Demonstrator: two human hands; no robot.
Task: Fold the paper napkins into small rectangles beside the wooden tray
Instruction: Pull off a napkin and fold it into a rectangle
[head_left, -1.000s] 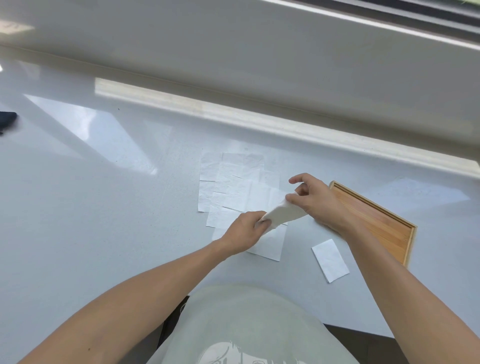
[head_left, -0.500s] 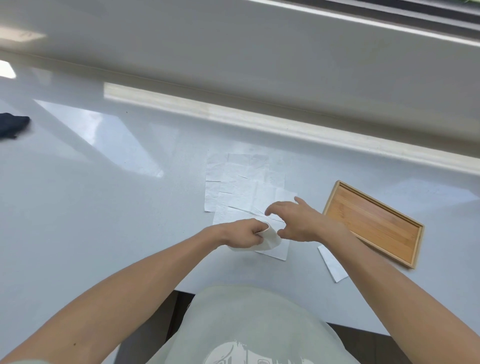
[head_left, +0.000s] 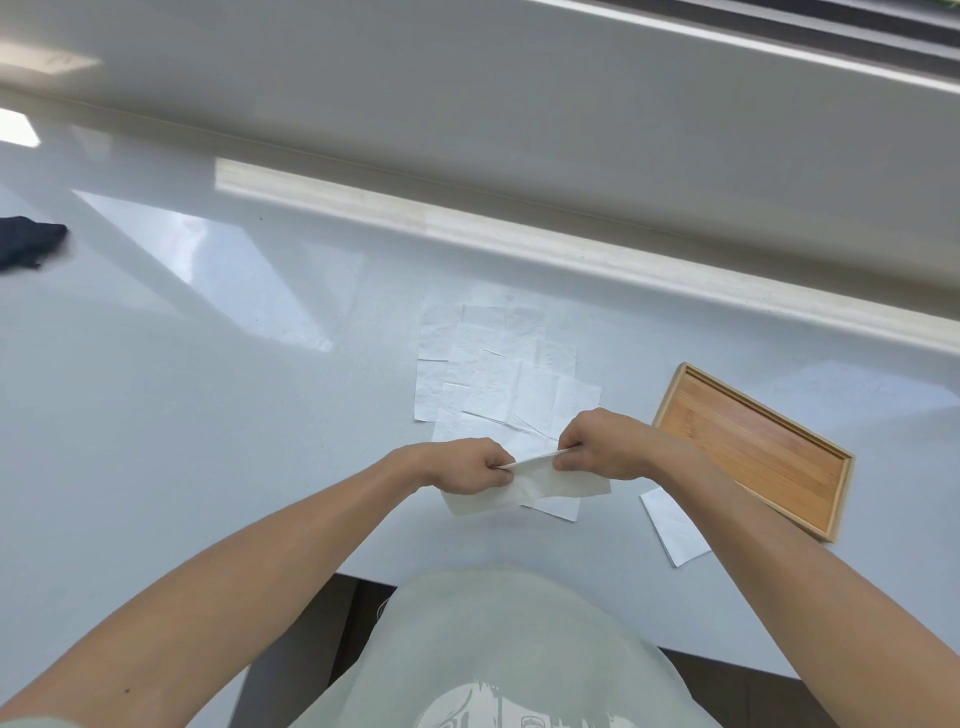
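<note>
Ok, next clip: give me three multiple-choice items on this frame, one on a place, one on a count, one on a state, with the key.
1. Where does the finished folded napkin lie?
A. inside the wooden tray
B. on the counter beside the wooden tray's near edge
C. on the dark cloth

2. How many hands grip the napkin being folded?
A. none
B. one
C. two

3. What is the wooden tray's state?
A. empty
B. holding one napkin
C. upside down

Key: 1 B, it rests on the counter just outside the tray rim. 2 C, the left hand and right hand each pinch an end. 3 A, only bare wood shows inside.
</note>
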